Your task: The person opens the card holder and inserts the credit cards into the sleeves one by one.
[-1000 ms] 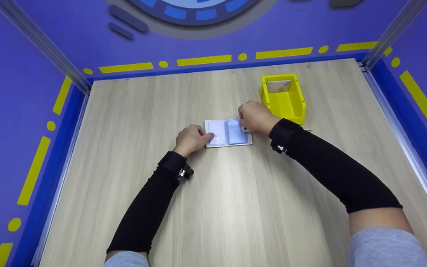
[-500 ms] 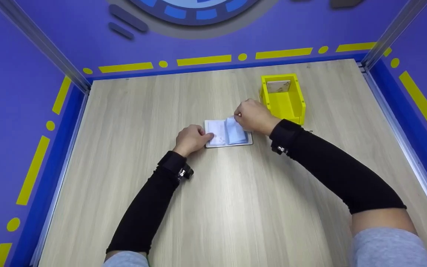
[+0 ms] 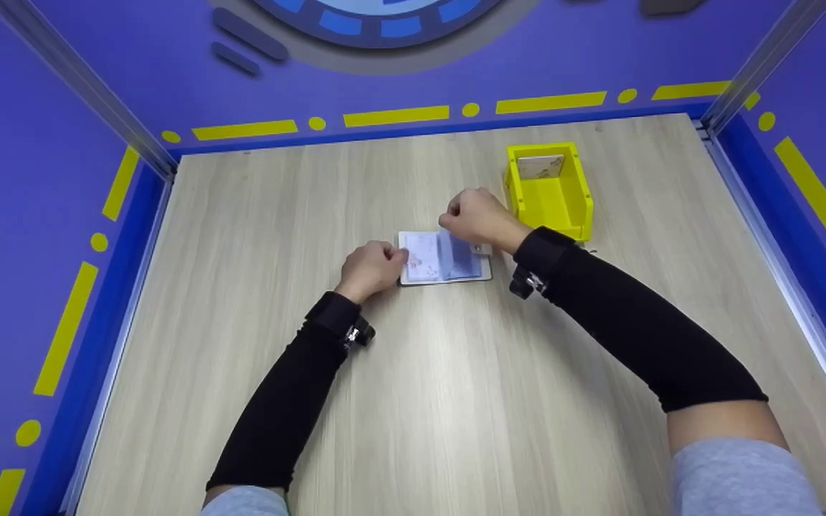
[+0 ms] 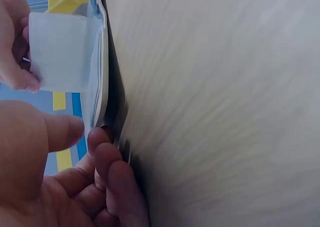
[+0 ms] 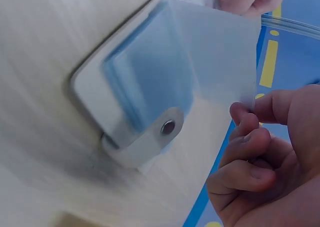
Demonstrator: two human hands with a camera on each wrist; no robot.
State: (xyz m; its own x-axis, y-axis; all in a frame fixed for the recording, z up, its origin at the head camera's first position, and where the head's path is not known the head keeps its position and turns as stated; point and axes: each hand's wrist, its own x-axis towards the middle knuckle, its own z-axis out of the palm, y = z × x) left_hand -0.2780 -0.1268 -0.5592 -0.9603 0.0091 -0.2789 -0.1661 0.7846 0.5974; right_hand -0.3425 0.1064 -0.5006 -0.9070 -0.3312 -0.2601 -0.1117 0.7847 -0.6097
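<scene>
Purple-blue wall panels with yellow dashes and dots [image 3: 413, 93] enclose the pale wood-grain tabletop [image 3: 413, 408]. Both forearms wear black fabric sleeves [image 3: 277, 401]. A bright yellow, open-topped plastic bin [image 3: 551, 204] sits toward the back right, just beyond the right hand [image 3: 477, 215]. A small white card holder with rounded corners [image 3: 424, 266] lies open near the middle of the tabletop, between the two hands, in front and to the left of the bin. The right hand's grip pinches one corner of a frosted translucent plastic page [image 5: 215, 52] between thumb and forefinger, raising it from the bluish stack on the holder's right half. The left hand [image 3: 372, 269] has curled fingers touching the holder's left edge; whether its thumb closes that grip cannot be told. A pale, brown-patterned rectangle [image 3: 538, 167] stands against the bin's back wall. On the holder's right side are a short white strap [image 5: 132, 149] and a round metal snap [image 5: 168, 127].
</scene>
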